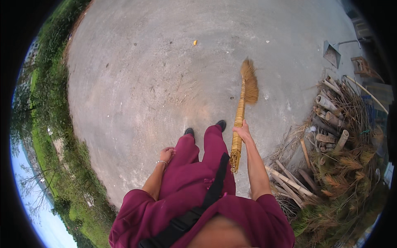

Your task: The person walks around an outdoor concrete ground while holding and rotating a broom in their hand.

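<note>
My right hand (242,132) is wrapped round the thick bound handle of a straw broom (239,113). The broom's tan, fanned bristles (249,78) point away from me, over the concrete. Its butt end hangs beside my right thigh. Beside my left thigh, my left hand (167,154) hangs with its fingers loosely curled, and nothing shows in it. A bracelet circles that wrist.
Grey concrete ground (136,74) spreads ahead, with a small yellow scrap (195,42) and scattered bits. To the right lies a pile of bamboo and sticks (331,118) with dry brush. Beyond it stand a long-handled dustpan (332,54) and a wooden stool (362,67). Greenery (53,124) borders the left.
</note>
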`<state>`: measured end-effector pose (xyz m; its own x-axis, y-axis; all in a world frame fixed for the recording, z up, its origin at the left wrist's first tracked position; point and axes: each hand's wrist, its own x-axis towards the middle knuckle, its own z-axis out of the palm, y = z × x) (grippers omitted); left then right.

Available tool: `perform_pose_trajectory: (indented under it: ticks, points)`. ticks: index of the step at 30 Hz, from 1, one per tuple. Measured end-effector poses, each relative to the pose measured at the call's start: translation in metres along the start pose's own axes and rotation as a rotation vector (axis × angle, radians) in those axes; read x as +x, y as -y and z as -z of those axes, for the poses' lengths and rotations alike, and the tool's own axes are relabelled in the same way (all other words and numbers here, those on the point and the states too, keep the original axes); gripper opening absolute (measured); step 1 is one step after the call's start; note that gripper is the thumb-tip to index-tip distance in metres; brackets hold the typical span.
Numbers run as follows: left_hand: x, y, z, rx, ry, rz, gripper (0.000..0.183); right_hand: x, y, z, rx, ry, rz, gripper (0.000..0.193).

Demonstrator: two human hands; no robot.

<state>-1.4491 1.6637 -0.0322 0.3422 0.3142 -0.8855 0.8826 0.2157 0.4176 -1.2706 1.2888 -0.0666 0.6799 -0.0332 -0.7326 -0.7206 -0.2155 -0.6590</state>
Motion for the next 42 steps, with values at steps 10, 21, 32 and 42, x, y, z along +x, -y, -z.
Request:
perform_pose_trajectory:
  ticks: [10, 21, 32, 42]
  points:
    - [-0.035, 0.053, -0.017, -0.254, -0.068, 0.098, 0.022, -0.05, 0.089, -0.055, 0.017, 0.755, -0.033, 0.077]
    - [-0.059, 0.147, 0.02, -0.467, -0.235, 0.139, 0.023, -0.116, -0.008, -0.164, -0.38, 1.104, -0.294, 0.047]
    - [-0.073, 0.189, 0.042, -0.632, -0.277, 0.177, 0.023, -0.044, 0.1, -0.096, -0.407, 0.734, -0.157, 0.081]
    - [-0.072, 0.172, 0.008, -0.657, -0.312, 0.272, 0.024, -0.087, 0.062, -0.1, -0.401, 0.932, -0.268, 0.081]
